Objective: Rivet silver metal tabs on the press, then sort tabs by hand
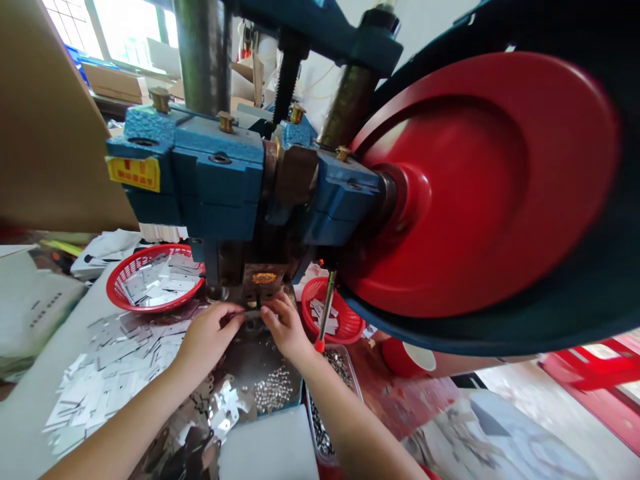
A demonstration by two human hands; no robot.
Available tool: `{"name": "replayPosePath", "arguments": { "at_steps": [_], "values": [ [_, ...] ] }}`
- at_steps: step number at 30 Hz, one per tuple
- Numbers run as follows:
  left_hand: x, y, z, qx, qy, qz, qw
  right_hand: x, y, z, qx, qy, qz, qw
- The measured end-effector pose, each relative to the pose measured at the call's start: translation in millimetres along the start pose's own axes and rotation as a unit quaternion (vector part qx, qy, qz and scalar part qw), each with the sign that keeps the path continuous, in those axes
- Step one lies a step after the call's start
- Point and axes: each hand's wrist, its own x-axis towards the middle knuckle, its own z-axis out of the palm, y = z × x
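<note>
With left hand point(216, 328) and right hand point(287, 325), pinching metal strip point(253, 314) by left and right ends. Likely light, stiff; best held at edges.

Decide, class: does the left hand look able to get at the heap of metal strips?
Probably yes: the heap of metal strips lies uncovered beside the left hand, with nothing visible between, though its fingers are busy at the press.

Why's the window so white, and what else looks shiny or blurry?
Head view: the window is overexposed, probably by bright daylight; head view: loose metal pieces glare white; head view: the yellow label is unreadably blurry; head view: the small piece between left hand and right hand looks unclear.
</note>
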Motion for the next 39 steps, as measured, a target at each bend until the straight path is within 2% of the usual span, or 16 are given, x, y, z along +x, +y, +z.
{"name": "replayPosePath", "arguments": {
  "at_steps": [4, 8, 13, 20, 26, 29, 31, 33, 35, 37, 39],
  "values": [
    [14.5, -3.8, 13.5, 0.009, 0.020, 0.012, 1.000, 5.3, 5.7, 8.8, -0.024, 0.044, 0.012, 0.999],
    [20.8, -8.0, 19.2, -0.001, -0.012, 0.013, 1.000, 9.1, 9.4, 14.8, -0.019, 0.040, 0.038, 0.998],
    [23.8, -4.0, 17.2, -0.014, -0.064, 0.001, 0.998, 10.1, 9.8, 17.2, -0.009, 0.017, 0.047, 0.999],
    [26.0, -3.3, 9.8, -0.013, -0.094, 0.006, 0.995, 12.4, 3.7, 17.3, -0.026, 0.007, 0.069, 0.997],
    [28.4, -0.9, 14.8, 0.008, -0.081, 0.020, 0.996, 14.9, 3.5, 19.9, -0.036, 0.018, 0.062, 0.997],
    [18.3, -0.9, 3.6, 0.025, -0.044, 0.032, 0.998, 4.3, 0.8, 8.5, -0.047, 0.042, 0.057, 0.996],
    [2.5, -2.3, -9.9, 0.048, -0.025, 0.048, 0.997, -9.6, -1.7, -4.4, -0.048, 0.042, 0.061, 0.996],
    [-18.1, -3.7, -22.0, 0.099, -0.067, 0.084, 0.989, -26.0, -3.7, -18.0, -0.045, 0.010, 0.076, 0.996],
    [-38.3, -4.4, -26.9, 0.136, -0.147, 0.098, 0.975, -41.3, -4.4, -28.8, -0.050, -0.027, 0.097, 0.994],
    [-53.4, -4.3, -23.7, 0.151, -0.212, 0.113, 0.959, -52.8, -4.1, -35.4, -0.059, -0.050, 0.117, 0.990],
    [-61.1, -4.4, -16.0, 0.156, -0.240, 0.130, 0.949, -59.7, -3.4, -38.7, -0.066, -0.062, 0.126, 0.988]
  ]
}}
